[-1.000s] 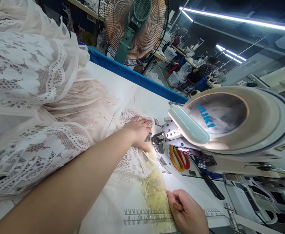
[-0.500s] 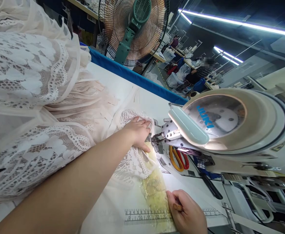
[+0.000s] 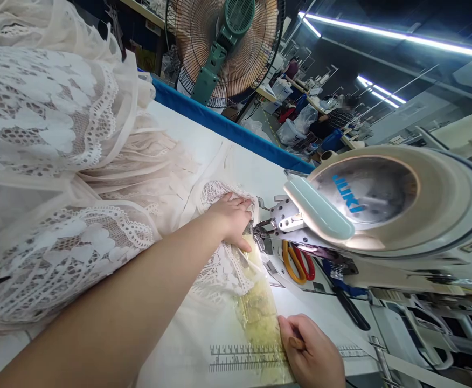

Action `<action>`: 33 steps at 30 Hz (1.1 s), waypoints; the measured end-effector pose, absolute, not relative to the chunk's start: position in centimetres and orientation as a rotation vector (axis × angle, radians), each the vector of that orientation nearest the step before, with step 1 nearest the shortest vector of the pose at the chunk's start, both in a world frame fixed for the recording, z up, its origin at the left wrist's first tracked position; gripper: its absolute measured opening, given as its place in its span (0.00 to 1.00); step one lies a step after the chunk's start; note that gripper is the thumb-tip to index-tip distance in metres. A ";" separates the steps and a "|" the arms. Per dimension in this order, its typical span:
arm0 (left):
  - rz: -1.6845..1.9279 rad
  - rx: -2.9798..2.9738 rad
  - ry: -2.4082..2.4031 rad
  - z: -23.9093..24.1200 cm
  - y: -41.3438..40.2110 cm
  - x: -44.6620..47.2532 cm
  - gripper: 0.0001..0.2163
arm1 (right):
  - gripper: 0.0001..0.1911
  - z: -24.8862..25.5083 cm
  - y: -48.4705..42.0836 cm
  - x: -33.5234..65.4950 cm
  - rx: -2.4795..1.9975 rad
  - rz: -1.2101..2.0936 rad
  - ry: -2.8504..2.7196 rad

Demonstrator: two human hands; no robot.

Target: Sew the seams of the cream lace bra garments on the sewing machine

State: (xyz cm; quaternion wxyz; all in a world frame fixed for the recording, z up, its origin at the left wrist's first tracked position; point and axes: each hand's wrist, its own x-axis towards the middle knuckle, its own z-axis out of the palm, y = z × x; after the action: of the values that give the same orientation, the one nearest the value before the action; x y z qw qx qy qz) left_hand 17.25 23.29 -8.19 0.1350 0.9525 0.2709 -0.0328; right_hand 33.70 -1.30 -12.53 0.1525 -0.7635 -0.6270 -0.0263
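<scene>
My left hand [image 3: 233,216] lies flat, fingers stretched, on white lace fabric [image 3: 223,264] right beside the presser foot [image 3: 260,237] of a cream Juki sewing machine [image 3: 381,205]. My right hand [image 3: 311,353] is near the front edge, fingers curled in a pinch on the near end of the yellowish strip of fabric [image 3: 260,318] that runs toward the needle. A printed ruler [image 3: 244,358] is marked on the table under that strip.
A big heap of lace and tulle garments [image 3: 50,161] fills the left of the white table [image 3: 203,145]. Orange and red scissors [image 3: 298,261] lie behind the needle. A green fan [image 3: 223,43] stands beyond the blue table edge [image 3: 220,124]. People work at distant benches.
Almost nothing differs: the view has shifted slightly to the right. Both hands stay where they were on the fabric.
</scene>
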 end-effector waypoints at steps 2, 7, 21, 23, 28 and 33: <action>-0.098 2.762 0.785 -8.2 23.3 17.2 0.44 | 0.24 -12.5 -1.3 33.7 -2.179 -0.093 -1.810; -0.077 2.749 0.780 -8.1 23.2 17.3 0.44 | 0.23 -12.5 -1.2 33.7 -2.147 -0.117 -1.827; -0.056 2.736 0.773 -8.4 23.4 17.2 0.43 | 0.23 -12.5 -1.2 33.6 -2.159 -0.129 -1.847; -0.054 2.735 0.770 -8.4 23.4 17.3 0.43 | 0.23 -12.4 -1.2 33.6 -2.164 -0.118 -1.845; -0.046 2.738 0.765 -8.4 23.4 17.3 0.43 | 0.23 -12.4 -1.2 33.5 -2.161 -0.125 -1.845; -0.055 2.735 0.762 -8.3 23.4 17.3 0.43 | 0.23 -12.3 -1.1 33.5 -2.151 -0.148 -1.859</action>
State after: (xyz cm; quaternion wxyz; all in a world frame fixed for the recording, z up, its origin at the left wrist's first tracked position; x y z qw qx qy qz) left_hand 17.29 23.38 -8.30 0.1504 0.9522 0.2652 -0.0193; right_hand 33.47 -1.15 -12.33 0.1467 -0.7475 -0.6458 -0.0514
